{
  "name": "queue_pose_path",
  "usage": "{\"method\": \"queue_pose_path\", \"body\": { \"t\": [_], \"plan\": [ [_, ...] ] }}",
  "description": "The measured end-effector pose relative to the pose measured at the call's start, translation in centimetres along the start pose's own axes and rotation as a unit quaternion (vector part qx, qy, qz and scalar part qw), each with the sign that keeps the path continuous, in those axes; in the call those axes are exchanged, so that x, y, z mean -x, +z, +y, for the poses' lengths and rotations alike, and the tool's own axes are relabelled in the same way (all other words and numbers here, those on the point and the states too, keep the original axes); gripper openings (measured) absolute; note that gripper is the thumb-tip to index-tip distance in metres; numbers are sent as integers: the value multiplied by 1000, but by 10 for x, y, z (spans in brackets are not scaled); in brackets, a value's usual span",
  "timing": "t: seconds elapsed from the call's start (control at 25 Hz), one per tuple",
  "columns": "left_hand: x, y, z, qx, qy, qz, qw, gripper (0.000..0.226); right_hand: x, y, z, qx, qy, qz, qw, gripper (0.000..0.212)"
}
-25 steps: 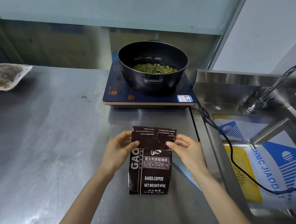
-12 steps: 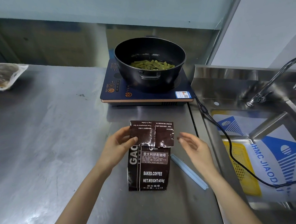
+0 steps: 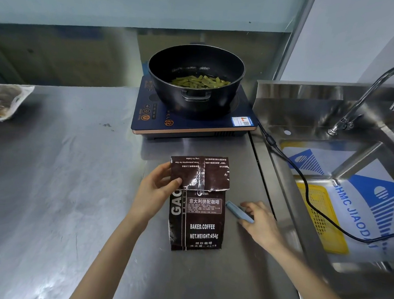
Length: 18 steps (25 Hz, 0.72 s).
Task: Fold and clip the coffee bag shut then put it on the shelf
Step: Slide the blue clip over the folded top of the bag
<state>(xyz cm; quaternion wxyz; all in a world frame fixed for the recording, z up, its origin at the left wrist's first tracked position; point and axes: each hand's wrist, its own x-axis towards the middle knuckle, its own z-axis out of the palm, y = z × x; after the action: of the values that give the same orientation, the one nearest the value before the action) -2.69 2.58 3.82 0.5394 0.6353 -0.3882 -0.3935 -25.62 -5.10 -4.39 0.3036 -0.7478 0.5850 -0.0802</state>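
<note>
A sealed food pack (image 3: 1,101) lies at the worktop's (image 3: 60,186) far left. The left hand (image 3: 154,190) still pinches the coffee bag's (image 3: 197,219) folded-over top, thumb on the flap; the bag lies flat mid-worktop. The right hand (image 3: 259,222), which half a second ago hovered open beside the flap, has dropped onto the blue clip (image 3: 238,211), fingers loosely over it, grip not closed

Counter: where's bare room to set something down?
Bare steel between the packet at far left and the cooker, and in front of the coffee bag. Crowded right of the bag: right hand on the clip.
</note>
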Motion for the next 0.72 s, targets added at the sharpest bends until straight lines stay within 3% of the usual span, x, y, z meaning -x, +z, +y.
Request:
{"method": "queue_pose_path", "body": {
  "t": [0.16,0.48,0.72],
  "plan": [
    [1,-1,0,-5,-3,-2,1000,35,0,1,0,9,1,14,1000,29],
    [0,-1,-3,-27,-14,17,999,32,1,-12,-7,-35,-21,51,998,29],
    [0,-1,0,-52,1,28,998,37,-4,-56,-38,-96,-119,134,979,35]
  ]
}}
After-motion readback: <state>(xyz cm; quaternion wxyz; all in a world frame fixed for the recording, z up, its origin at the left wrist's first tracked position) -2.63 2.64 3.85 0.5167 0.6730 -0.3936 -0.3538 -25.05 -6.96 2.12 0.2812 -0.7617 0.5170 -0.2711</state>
